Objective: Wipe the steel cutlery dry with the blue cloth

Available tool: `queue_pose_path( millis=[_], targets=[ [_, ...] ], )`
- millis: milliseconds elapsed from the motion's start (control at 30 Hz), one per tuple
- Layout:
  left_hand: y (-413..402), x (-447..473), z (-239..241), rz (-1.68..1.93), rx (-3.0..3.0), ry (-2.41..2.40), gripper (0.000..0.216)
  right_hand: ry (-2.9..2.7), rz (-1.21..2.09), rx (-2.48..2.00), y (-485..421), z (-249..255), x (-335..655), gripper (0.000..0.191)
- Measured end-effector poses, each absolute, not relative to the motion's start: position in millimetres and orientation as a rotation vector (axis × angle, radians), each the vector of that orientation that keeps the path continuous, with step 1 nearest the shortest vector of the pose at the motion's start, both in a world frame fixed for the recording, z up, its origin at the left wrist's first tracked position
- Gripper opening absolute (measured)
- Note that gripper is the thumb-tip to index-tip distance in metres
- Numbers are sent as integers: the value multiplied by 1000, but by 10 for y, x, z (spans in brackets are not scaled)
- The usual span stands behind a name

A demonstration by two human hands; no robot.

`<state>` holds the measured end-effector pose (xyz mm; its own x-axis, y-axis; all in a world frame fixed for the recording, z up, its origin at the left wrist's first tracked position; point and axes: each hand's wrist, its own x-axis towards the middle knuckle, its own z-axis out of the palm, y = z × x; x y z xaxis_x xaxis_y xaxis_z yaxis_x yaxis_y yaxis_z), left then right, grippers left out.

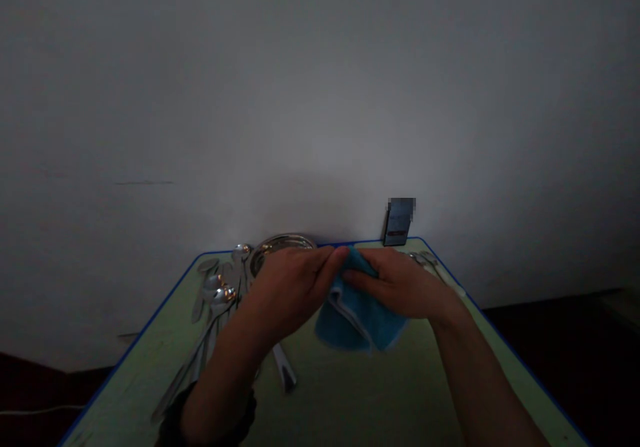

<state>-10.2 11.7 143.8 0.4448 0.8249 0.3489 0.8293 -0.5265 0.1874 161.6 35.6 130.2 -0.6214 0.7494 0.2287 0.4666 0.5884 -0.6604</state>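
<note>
A blue cloth with a pale edge (370,324) hangs in folds above the table. My right hand (400,284) is closed around its upper part, thumb pressed on the fabric. Against the cloth's top left edge, my left hand (300,284) is closed with thumb and fingers together; what lies in its grip is hidden. Behind that hand is a round shiny metal bowl (287,237), partly covered. Below my left wrist, a metal utensil handle (286,370) lies on the table, its other end out of sight.
Several metal spoons (223,294) and other utensils lie at the table's left. More utensils (435,264) lie at the right edge. A phone (397,224) leans on the wall (320,100) at the back. The light green table (360,407) has a blue rim.
</note>
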Motion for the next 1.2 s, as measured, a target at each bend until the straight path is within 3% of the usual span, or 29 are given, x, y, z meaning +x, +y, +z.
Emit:
queue_pose_path(
  millis=[233, 500, 633, 767, 967, 1200],
  targets=[
    [125, -170, 1397, -701, -2559, -1923, 57, -1543, 738, -1130, 528, 1178, 1655, 26],
    [76, -144, 1266, -439, -3192, -1752, 30, -651, 1174, -766, 591, 1079, 1352, 21],
    [103, -192, 1307, -600, -3160, -1743, 20, -685, 1233, -754, 581, 1003, 1235, 26],
    [87, -445, 1447, -676, -3109, -1845, 30, -1071, 1177, -838, 595, 992, 1407, 27],
    [70, -605, 1468, -522, -3212, -1819, 38, -1804, 1022, -999, 506, 1152, 1725, 23],
    [67, -608, 1451, -513, -3156, -1705, 35, -2043, 761, -1044, 433, 1253, 1721, 27]
  ],
)
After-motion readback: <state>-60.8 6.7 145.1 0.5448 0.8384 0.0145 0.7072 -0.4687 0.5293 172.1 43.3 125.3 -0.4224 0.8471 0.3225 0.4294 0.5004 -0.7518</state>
